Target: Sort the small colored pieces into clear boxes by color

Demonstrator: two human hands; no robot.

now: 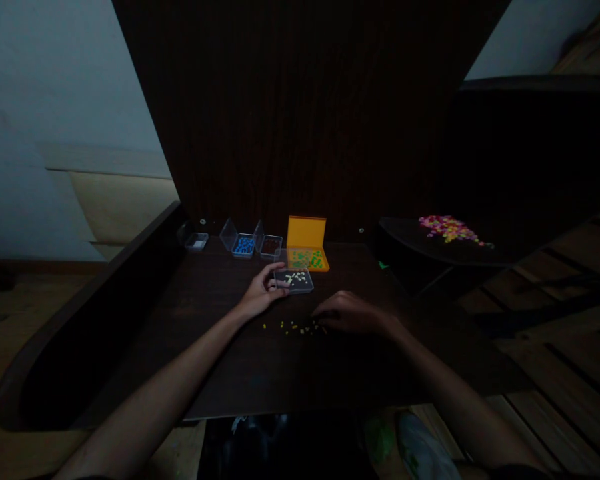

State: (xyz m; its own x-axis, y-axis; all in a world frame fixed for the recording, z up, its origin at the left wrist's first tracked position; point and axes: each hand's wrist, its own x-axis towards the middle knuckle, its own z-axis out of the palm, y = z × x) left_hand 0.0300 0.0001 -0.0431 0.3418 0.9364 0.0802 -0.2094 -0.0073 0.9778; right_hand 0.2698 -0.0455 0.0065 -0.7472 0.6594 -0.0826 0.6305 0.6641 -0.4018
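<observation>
My left hand (264, 291) grips the left side of a small clear plastic box (303, 289), its lid raised, with several pale pieces (296, 277) inside. Fingers and thumb close around the box's edge. On the dark tabletop below lies a loose scatter of small yellow and whitish pieces (295, 327). At the right end of that scatter is my right hand (347, 312), its fingers bent down at the table. The dim light hides its fingertips, so whether they pinch a piece is unclear.
Behind stand an open orange box (307, 233) of green pieces, a clear box of blue pieces (244, 246), one of dark reddish pieces (271, 247) and a small clear box (197, 241). A colourful heap (450, 229) lies on the right shelf (405, 230). A raised side panel (90, 320) bounds the left.
</observation>
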